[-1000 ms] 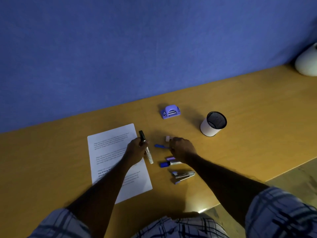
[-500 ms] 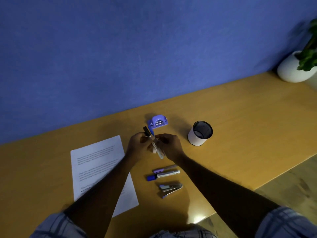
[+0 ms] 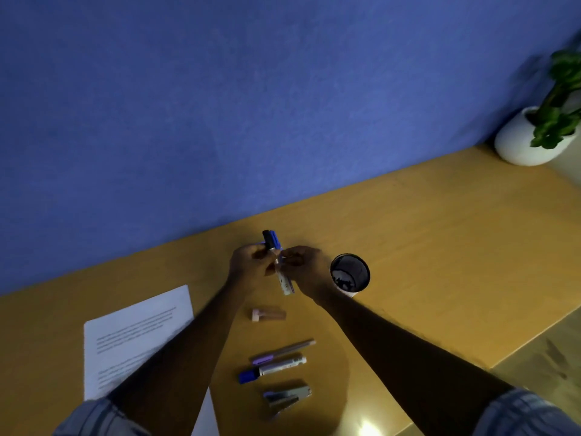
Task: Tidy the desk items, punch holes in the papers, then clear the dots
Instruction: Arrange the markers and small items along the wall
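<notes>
left hand (image 3: 250, 264): curled round black-capped marker (image 3: 284, 280), above worktop (image 3: 440, 247)
right hand (image 3: 306, 270): pinches blue pen (image 3: 276, 240) against that marker
pen cup (image 3: 361, 280): just beside right hand

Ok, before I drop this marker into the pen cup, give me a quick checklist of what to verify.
1. Grip on the black-capped white marker: left hand and right hand both pinch it: ok.
2. White cup with black mesh lining upright, mouth open: ok.
3. Way to the cup free: it stands just right of the right hand, nothing between: ok.
4. Room inside the cup: too dark, cannot tell.
5. Blue-capped marker, purple-capped pen and grey stapler tidied: not ok, they lie on the wooden desk.
</notes>
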`<state>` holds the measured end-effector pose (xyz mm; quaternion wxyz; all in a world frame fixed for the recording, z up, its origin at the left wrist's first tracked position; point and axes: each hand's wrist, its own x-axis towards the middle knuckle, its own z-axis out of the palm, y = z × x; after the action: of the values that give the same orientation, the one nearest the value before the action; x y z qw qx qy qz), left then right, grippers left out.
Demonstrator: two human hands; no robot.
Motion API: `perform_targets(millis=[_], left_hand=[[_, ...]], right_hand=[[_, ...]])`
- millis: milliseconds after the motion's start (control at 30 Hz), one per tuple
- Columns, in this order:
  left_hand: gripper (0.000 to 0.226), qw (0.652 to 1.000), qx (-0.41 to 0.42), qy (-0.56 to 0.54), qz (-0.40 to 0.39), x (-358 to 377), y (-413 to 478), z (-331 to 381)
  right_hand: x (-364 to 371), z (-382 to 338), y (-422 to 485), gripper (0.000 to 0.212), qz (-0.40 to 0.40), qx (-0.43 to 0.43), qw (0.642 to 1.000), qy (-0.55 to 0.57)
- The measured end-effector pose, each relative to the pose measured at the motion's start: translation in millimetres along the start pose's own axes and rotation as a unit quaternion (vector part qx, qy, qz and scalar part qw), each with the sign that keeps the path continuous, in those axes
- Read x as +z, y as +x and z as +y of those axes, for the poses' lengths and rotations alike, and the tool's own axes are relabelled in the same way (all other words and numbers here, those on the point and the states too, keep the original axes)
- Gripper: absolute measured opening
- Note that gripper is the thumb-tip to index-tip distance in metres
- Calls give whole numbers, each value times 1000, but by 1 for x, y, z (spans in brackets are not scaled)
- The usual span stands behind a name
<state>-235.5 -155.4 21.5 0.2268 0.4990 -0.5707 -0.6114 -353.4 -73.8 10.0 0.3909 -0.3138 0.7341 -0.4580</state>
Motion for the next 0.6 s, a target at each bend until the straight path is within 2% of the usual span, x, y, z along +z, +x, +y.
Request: perform_targets(millis=[133, 233, 367, 500, 600], left_hand=[[23, 1000, 4, 22, 5, 16, 23, 11], [29, 998, -3, 54, 13, 20, 38, 12], [38, 996, -15, 92, -3, 17, 40, 1], [7, 990, 3, 141, -7, 16, 35, -13], [12, 986, -5, 164, -10, 13, 37, -24]], right_hand=[[-19, -11, 31, 23, 65, -13, 997, -32], [-40, -14, 66, 27, 103, -33, 987, -118], [-63, -7, 116, 29, 108, 21, 976, -190], [-68, 4, 148, 22, 86, 54, 966, -237], [-70, 11, 160, 18, 81, 53, 957, -275]])
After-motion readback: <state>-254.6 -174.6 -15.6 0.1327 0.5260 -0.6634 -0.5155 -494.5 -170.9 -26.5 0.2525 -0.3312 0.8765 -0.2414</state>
